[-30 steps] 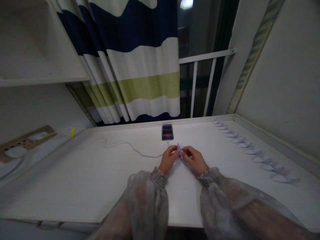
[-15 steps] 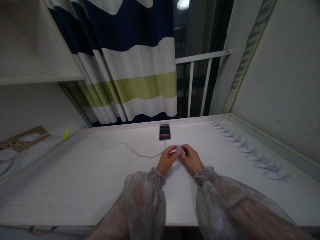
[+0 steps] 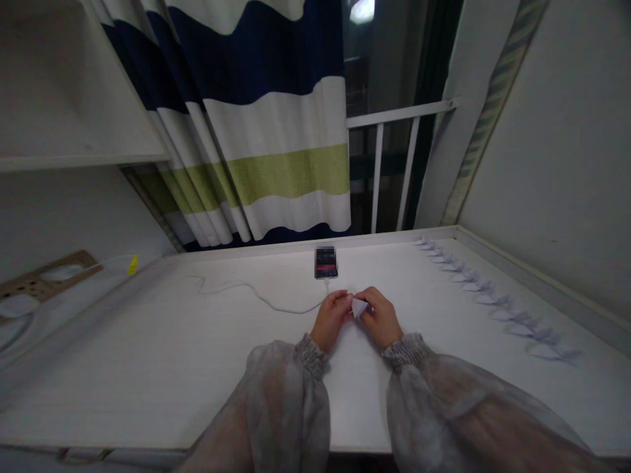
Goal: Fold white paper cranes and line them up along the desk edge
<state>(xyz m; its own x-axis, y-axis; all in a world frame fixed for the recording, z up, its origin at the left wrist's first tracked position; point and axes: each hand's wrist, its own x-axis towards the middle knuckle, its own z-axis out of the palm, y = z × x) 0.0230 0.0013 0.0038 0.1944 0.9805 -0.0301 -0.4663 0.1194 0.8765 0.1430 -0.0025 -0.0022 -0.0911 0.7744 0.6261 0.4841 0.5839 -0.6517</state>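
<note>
Nearest the camera, two gauzy sleeves point(image 3: 290, 401) run forward over the white table point(image 3: 172, 368) to the hands, which meet just above its middle. The left hand point(image 3: 331, 320) and the right hand point(image 3: 380, 320) each close a narrow fingertip grip on one small folded paper point(image 3: 359, 306), held between them just over the table.

The paper looks pale, thin and nearly weightless. It is likely stiff only along its creases and soft elsewhere, so it should crush or tear under a hard squeeze and slip from a loose one. The safest hold seems to be at the layered folded edges and corners, with thumb and forefinger on either side, as both hands take it here.

Most of the paper is hidden by the fingers: only a light triangular tip shows, and its full shape cannot be made out.

Just beyond the hands, a white cable point(image 3: 256, 295) winds across the table to a phone point(image 3: 326, 262), whose screen is blurred. To the right, a row of paper shapes point(image 3: 497, 305) lies along the table's edge, too small and faint to tell apart. At far left a power strip point(image 3: 44, 279) is partly cut off. Behind hang a striped curtain point(image 3: 276, 144) and a white railing point(image 3: 394, 131) against dark glass.
</note>
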